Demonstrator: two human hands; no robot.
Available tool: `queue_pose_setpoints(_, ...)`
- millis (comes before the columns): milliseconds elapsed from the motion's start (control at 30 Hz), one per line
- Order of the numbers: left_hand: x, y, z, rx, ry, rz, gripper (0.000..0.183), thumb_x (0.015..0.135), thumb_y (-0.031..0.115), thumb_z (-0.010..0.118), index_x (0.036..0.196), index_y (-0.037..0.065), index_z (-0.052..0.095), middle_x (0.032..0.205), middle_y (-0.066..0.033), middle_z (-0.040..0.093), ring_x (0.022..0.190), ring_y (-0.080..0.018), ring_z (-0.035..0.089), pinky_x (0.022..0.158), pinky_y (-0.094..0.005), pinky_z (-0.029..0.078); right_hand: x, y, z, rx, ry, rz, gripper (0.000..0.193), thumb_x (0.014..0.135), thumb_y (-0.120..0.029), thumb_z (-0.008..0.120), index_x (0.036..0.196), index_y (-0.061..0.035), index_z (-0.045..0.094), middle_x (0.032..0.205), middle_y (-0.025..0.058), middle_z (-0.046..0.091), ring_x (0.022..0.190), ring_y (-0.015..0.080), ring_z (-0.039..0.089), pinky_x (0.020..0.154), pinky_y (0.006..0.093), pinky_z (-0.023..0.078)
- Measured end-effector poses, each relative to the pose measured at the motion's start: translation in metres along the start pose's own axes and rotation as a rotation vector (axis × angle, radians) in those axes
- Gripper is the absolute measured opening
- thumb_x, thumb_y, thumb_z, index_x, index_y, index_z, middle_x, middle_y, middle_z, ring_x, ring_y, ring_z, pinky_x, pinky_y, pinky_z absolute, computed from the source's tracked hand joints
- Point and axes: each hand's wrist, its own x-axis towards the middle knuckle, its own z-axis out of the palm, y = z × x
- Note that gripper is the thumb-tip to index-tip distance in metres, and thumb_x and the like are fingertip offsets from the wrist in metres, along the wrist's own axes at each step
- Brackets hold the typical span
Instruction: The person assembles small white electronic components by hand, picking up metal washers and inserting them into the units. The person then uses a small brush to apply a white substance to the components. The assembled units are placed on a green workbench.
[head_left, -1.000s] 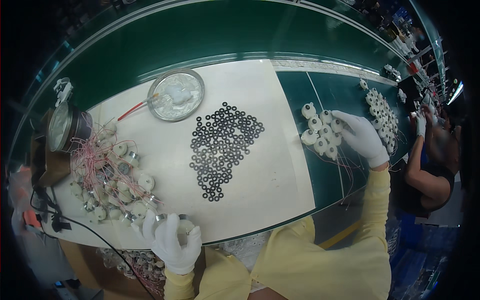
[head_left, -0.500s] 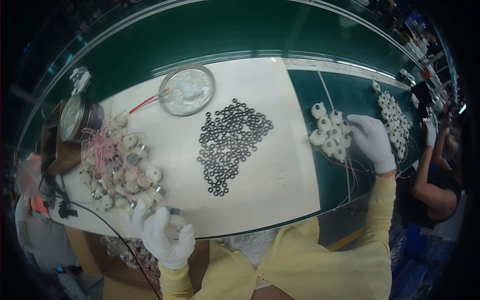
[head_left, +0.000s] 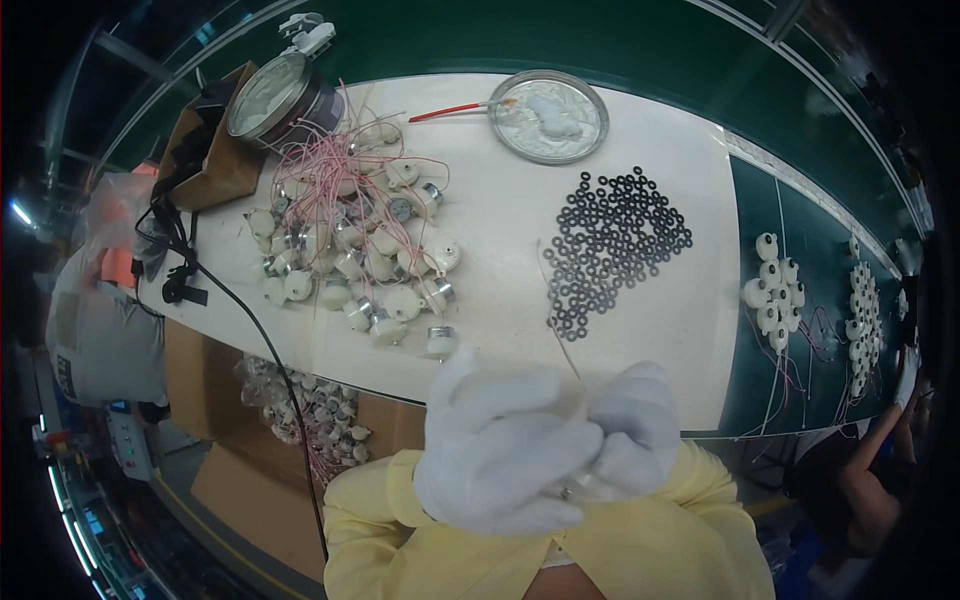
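Both white-gloved hands meet in front of my chest, at the near edge of the table. My left hand point(head_left: 505, 450) is closed round a small wired motor, mostly hidden by the gloves; a small metal tip shows below the fingers. My right hand point(head_left: 635, 425) presses against it from the other side, fingers curled in. A thin pinkish wire point(head_left: 568, 355) rises from between the hands over the tabletop. Just beyond my left hand stands a single motor point(head_left: 441, 341) with a silver band. Behind it lies a heap of white-capped motors point(head_left: 350, 265) with tangled pink wires.
Many black rings point(head_left: 615, 245) lie spread on the white tabletop point(head_left: 490, 260). Behind them sits a round dish point(head_left: 550, 118) of white paste with a red-handled brush point(head_left: 445, 113). Grouped motors point(head_left: 775, 295) stand on the green mat at right. An open carton point(head_left: 240, 500) is below left.
My right hand has left the grouped motors on the green mat, and my left has left the heap's edge. They have come together round a motor. The view has swung left.
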Motion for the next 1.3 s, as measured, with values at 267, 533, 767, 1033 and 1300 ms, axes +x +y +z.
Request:
queue_pose_setpoints(267, 0.01, 0.003, 0.014, 0.038, -0.038, 0.244, 0.055, 0.101, 0.06, 0.051, 0.107, 0.008, 0.07, 0.079, -0.0027, 0.066, 0.087, -0.0275, 0.067, 0.119, -0.0629, 0.025, -0.025, 0.001, -0.025, 0.351, 0.227, 0.114, 0.058, 0.081, -0.036, 0.083, 0.13, -0.01, 0.063, 0.086, 0.0055, 0.065, 0.066, 0.0211, 0.054, 0.06, 0.0362, 0.036)
queue_pose_setpoints(533, -0.023, -0.057, -0.02, 0.584, -0.055, -0.184, 0.04, 0.083, 0.007, 0.074, 0.123, 0.009, 0.07, 0.112, -0.0082, 0.067, 0.083, -0.0281, 0.062, 0.069, -0.04, 0.044, -0.037, 0.004, -0.101, 0.316, -0.093, 0.902, 0.07, 0.079, -0.03, 0.088, 0.135, 0.0033, 0.064, 0.08, 0.0056, 0.07, 0.067, 0.0176, 0.065, 0.062, 0.0321, 0.049)
queue_pose_setpoints(767, -0.032, -0.055, -0.015, 0.494, -0.208, -0.166, 0.052, 0.078, 0.002, 0.077, 0.128, 0.011, 0.069, 0.121, -0.0079, 0.069, 0.084, -0.0269, 0.063, 0.071, -0.0395, 0.047, -0.021, 0.029, -0.082, -0.523, -0.498, 0.554, 0.052, 0.081, -0.03, 0.086, 0.123, -0.0055, 0.07, 0.073, 0.0048, 0.067, 0.062, 0.0234, 0.064, 0.059, 0.0359, 0.048)
queue_pose_setpoints(1033, -0.014, -0.072, -0.006, 0.488, -0.186, -0.146, 0.052, 0.079, 0.013, 0.08, 0.13, 0.014, 0.068, 0.122, -0.0038, 0.069, 0.074, -0.0238, 0.057, 0.068, -0.0369, 0.047, -0.012, 0.049, -0.072, -0.242, -0.446, 0.619, 0.038, 0.089, -0.017, 0.077, 0.123, -0.0031, 0.068, 0.078, 0.0044, 0.07, 0.066, 0.0184, 0.065, 0.064, 0.032, 0.05)
queue_pose_setpoints(1300, -0.013, -0.075, -0.003, 0.527, -0.251, -0.154, 0.051, 0.081, 0.023, 0.081, 0.129, 0.016, 0.066, 0.106, -0.001, 0.062, 0.071, -0.0214, 0.054, 0.063, -0.0366, 0.044, 0.005, 0.041, -0.064, 0.41, -0.229, 1.143, 0.03, 0.097, -0.003, 0.066, 0.124, 0.0085, 0.062, 0.098, 0.0085, 0.072, 0.082, 0.0104, 0.066, 0.074, 0.0247, 0.052)
